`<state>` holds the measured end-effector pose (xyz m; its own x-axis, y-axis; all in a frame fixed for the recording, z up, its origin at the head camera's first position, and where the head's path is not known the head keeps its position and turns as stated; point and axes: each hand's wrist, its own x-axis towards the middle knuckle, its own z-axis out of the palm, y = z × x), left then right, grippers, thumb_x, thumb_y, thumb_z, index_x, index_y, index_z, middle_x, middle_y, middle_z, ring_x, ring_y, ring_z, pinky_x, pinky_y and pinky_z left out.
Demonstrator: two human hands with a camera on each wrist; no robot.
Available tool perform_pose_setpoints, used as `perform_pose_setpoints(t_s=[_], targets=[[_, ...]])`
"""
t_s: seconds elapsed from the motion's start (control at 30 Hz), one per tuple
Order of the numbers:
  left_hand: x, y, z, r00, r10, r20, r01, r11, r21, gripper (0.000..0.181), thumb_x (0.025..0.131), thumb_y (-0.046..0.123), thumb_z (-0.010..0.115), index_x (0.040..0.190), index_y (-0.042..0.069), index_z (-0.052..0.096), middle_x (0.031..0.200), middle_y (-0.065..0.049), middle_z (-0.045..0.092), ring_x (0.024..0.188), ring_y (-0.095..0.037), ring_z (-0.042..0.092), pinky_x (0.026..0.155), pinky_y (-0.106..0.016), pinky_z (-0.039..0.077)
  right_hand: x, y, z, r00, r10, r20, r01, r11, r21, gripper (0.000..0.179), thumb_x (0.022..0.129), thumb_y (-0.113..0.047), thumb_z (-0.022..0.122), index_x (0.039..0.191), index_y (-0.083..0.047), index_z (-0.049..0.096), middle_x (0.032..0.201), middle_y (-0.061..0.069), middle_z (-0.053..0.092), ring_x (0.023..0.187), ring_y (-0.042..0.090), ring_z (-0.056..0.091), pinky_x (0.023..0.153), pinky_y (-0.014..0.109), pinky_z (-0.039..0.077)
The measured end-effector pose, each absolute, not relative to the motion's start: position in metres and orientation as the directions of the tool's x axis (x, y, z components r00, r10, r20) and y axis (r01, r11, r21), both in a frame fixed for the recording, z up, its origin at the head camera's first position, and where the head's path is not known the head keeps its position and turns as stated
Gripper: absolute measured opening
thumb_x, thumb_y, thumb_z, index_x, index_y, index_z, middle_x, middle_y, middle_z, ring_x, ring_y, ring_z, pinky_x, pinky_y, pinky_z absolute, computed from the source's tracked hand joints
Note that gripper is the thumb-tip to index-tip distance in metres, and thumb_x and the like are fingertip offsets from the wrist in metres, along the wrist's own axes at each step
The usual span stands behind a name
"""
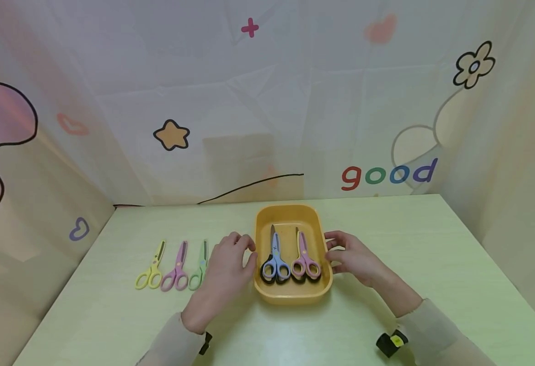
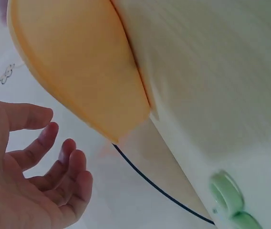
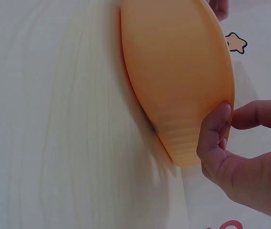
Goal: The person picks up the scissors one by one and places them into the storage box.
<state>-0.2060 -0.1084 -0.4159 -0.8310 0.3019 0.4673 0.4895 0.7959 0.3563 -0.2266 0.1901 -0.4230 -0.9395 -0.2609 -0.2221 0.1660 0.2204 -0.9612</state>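
Note:
A yellow plastic tray [image 1: 293,299] stands on the table. Inside lie blue-handled scissors [image 1: 275,256] and pink-handled scissors [image 1: 305,262], each over black handles of further scissors. At the tray's right side, my right hand [image 1: 356,259] holds the rim, its fingertips against the outer wall in the right wrist view. My left hand [image 1: 230,264] is by the tray's left side with loosely bent fingers; the left wrist view shows a gap from the tray. To its left lie yellow scissors [image 1: 153,269], purple scissors [image 1: 178,269] and green scissors [image 1: 199,267], the green partly hidden by the hand.
The pale table [image 1: 432,254] ends at a printed curtain [image 1: 230,101] behind and at both sides. Black straps [image 1: 391,341] show at the wrists.

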Motion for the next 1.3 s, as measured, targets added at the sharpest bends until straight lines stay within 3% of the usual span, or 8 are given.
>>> perform_pose_setpoints(t_s=[0.27,0.67,0.8,1.0,1.3], targets=[[-0.199,-0.137,-0.419,-0.934,0.295,0.203,0.349,0.88,0.321,0.019,0.092,0.012,0.074,0.104,0.008,0.059,0.099,-0.013,0.049,0.09,-0.032,0.049,0.072,-0.047,0.047,-0.226,0.189,-0.422,-0.94,-0.256,-0.226,0.168,0.227,-0.959,0.059,0.097,0.0,0.059,0.15,0.008,0.035,0.127,0.025,0.045,0.103,0.032,0.057,0.077,0.038,0.061],[-0.197,-0.159,-0.422,-0.964,0.265,-0.01,0.255,0.937,0.238,0.02,0.092,0.009,0.072,0.106,0.007,0.057,0.102,-0.023,0.047,0.096,-0.042,0.048,0.074,-0.054,0.048,-0.227,0.19,-0.423,-0.941,-0.259,-0.219,0.162,0.223,-0.961,0.058,0.096,0.001,0.058,0.149,0.009,0.036,0.126,0.025,0.045,0.101,0.031,0.057,0.077,0.038,0.061],[-0.197,-0.165,-0.422,-0.967,0.252,-0.038,0.241,0.952,0.191,0.024,0.09,0.008,0.069,0.108,0.003,0.055,0.105,-0.03,0.047,0.099,-0.047,0.048,0.077,-0.059,0.049,-0.227,0.19,-0.423,-0.94,-0.261,-0.218,0.161,0.222,-0.962,0.058,0.096,0.0,0.058,0.149,0.009,0.036,0.127,0.025,0.045,0.102,0.031,0.057,0.077,0.038,0.061],[-0.197,-0.169,-0.424,-0.97,0.24,-0.047,0.229,0.959,0.168,0.027,0.088,0.008,0.071,0.109,0.001,0.055,0.103,-0.03,0.048,0.098,-0.048,0.05,0.082,-0.061,0.049,-0.227,0.189,-0.423,-0.94,-0.258,-0.222,0.162,0.232,-0.959,0.058,0.096,0.0,0.059,0.149,0.008,0.036,0.126,0.024,0.045,0.101,0.031,0.057,0.077,0.038,0.061],[-0.201,-0.168,-0.427,-0.967,0.251,-0.033,0.238,0.945,0.223,0.019,0.089,0.002,0.068,0.105,0.002,0.056,0.099,-0.024,0.048,0.095,-0.041,0.05,0.07,-0.052,0.051,-0.227,0.189,-0.423,-0.942,-0.257,-0.218,0.159,0.231,-0.96,0.058,0.096,0.001,0.059,0.148,0.009,0.036,0.125,0.024,0.045,0.101,0.032,0.057,0.077,0.038,0.061]])
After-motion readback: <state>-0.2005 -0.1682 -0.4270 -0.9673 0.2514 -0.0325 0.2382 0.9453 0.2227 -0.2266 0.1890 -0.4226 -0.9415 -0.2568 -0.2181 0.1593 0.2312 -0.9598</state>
